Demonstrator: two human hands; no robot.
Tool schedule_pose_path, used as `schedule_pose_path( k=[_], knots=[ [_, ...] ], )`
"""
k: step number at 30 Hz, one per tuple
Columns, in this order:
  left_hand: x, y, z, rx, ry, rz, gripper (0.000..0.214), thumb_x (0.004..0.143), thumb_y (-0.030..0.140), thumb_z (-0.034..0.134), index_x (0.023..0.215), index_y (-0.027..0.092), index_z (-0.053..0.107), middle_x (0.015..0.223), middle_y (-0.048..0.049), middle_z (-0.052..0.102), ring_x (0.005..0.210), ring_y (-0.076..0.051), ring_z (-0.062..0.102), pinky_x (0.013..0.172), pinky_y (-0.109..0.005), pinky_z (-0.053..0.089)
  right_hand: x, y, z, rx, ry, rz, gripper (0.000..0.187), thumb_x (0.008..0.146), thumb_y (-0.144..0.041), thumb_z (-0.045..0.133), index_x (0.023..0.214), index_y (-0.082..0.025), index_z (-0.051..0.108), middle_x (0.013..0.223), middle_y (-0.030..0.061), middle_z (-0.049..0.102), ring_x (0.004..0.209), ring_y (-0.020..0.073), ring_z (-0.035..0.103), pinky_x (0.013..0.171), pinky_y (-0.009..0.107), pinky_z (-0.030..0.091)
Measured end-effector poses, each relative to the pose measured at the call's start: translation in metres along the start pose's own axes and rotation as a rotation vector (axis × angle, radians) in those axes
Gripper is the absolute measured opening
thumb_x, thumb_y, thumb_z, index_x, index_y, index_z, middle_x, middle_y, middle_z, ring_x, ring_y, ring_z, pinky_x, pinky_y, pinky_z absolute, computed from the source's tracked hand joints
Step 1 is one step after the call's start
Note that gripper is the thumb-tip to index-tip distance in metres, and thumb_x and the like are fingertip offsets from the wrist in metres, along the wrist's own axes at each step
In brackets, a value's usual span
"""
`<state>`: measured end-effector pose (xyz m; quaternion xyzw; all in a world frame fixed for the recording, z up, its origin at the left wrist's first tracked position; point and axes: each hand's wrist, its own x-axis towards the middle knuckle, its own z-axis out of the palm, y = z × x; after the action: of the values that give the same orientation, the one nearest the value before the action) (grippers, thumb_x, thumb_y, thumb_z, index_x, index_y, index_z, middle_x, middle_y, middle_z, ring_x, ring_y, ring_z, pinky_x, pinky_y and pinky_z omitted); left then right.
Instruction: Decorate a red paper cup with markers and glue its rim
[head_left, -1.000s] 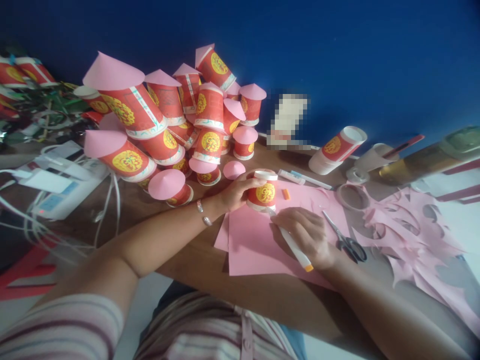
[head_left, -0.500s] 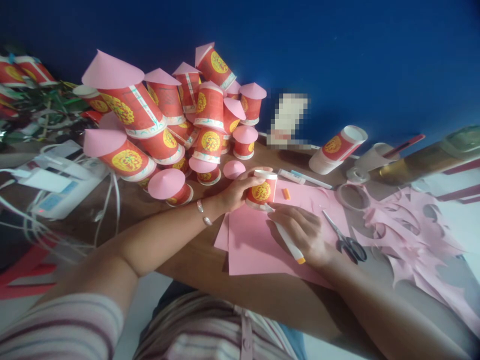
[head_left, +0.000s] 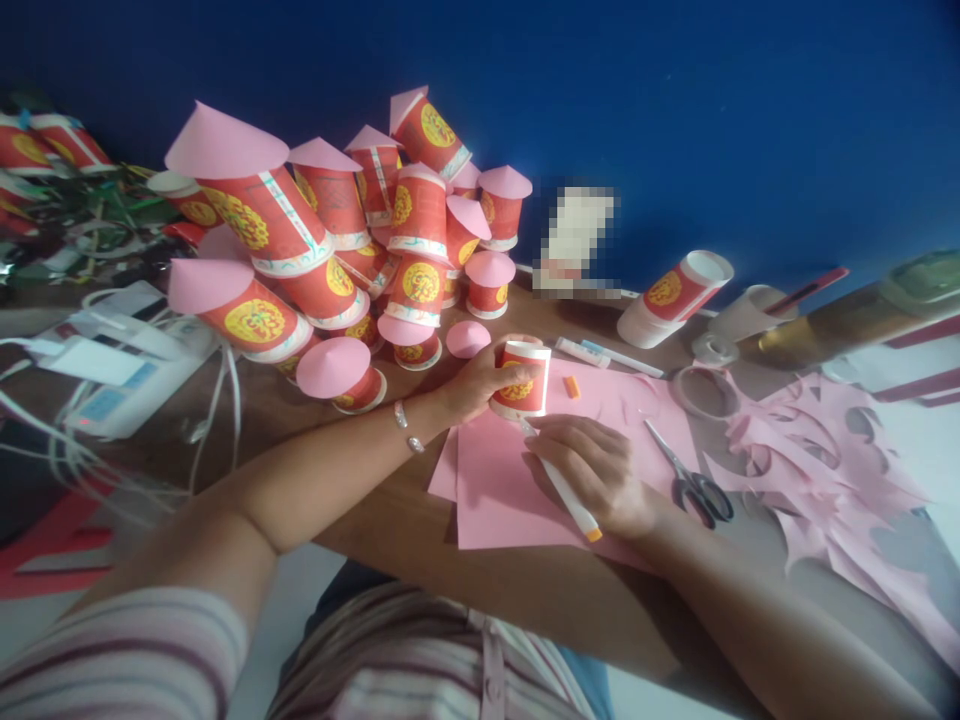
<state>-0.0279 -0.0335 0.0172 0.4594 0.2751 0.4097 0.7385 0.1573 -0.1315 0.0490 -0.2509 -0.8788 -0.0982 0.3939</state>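
My left hand [head_left: 484,383] is closed around a red paper cup [head_left: 517,397] with a yellow round emblem and a white seam strip, its thumb lying across the front. In my right hand [head_left: 596,470] is a white marker [head_left: 564,496] with an orange end, its tip just below the cup's lower rim; whether it touches the cup I cannot tell. Sheets of pink paper [head_left: 495,500] lie beneath both hands. An orange marker cap [head_left: 573,387] rests on the paper behind the right hand.
Many red cups with pink cone roofs [head_left: 330,370] are piled at the left. Scissors [head_left: 694,485], a tape roll [head_left: 705,392] and pink paper scraps [head_left: 840,470] lie at the right. Stacked cups [head_left: 667,300] stand behind. A white power strip [head_left: 120,375] trails cables at far left.
The cup has turned in my left hand, bringing the white strip more to the front, and the thumb now crosses it. My right hand with the marker has shifted slightly left and down.
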Motion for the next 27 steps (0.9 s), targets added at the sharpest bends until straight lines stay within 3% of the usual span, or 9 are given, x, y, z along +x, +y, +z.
schedule_pose_path(
  k=[7, 11, 16, 27],
  knots=[
    [0.0, 0.008, 0.003, -0.054, -0.056, -0.031, 0.053, 0.073, 0.042, 0.09, 0.115, 0.016, 0.072, 0.101, -0.008, 0.075, 0.095, -0.022, 0.068, 0.08, -0.031, 0.049, 0.003, 0.0, -0.003, -0.026, -0.001, 0.013, 0.017, 0.095, -0.007, 0.072, 0.109, -0.016, 0.067, 0.085, 0.0058, 0.077, 0.083, 0.0206, 0.079, 0.072, 0.032, 0.067],
    [0.002, 0.004, -0.002, -0.105, -0.097, -0.056, 0.049, 0.077, 0.042, 0.086, 0.116, 0.015, 0.073, 0.103, -0.0108, 0.077, 0.096, -0.025, 0.071, 0.079, -0.032, 0.05, 0.003, 0.0, -0.002, -0.018, 0.002, 0.005, 0.017, 0.094, -0.007, 0.073, 0.109, -0.013, 0.066, 0.085, 0.0076, 0.077, 0.082, 0.022, 0.079, 0.07, 0.032, 0.067],
    [0.004, 0.0, -0.007, -0.137, -0.089, -0.047, 0.046, 0.076, 0.037, 0.084, 0.117, 0.017, 0.075, 0.108, -0.0102, 0.078, 0.099, -0.024, 0.071, 0.087, -0.035, 0.05, 0.001, -0.001, -0.001, -0.007, 0.0, 0.007, 0.016, 0.095, -0.007, 0.072, 0.109, -0.013, 0.067, 0.086, 0.0079, 0.078, 0.081, 0.0214, 0.079, 0.07, 0.032, 0.067],
    [0.0, 0.005, 0.0, -0.048, -0.049, -0.016, 0.049, 0.076, 0.04, 0.09, 0.115, 0.018, 0.07, 0.101, -0.0049, 0.073, 0.09, -0.018, 0.066, 0.084, -0.032, 0.049, 0.0, -0.001, -0.001, 0.007, -0.003, -0.005, 0.019, 0.095, -0.008, 0.073, 0.112, -0.013, 0.068, 0.091, 0.0088, 0.079, 0.087, 0.0215, 0.079, 0.075, 0.032, 0.068]
  ],
)
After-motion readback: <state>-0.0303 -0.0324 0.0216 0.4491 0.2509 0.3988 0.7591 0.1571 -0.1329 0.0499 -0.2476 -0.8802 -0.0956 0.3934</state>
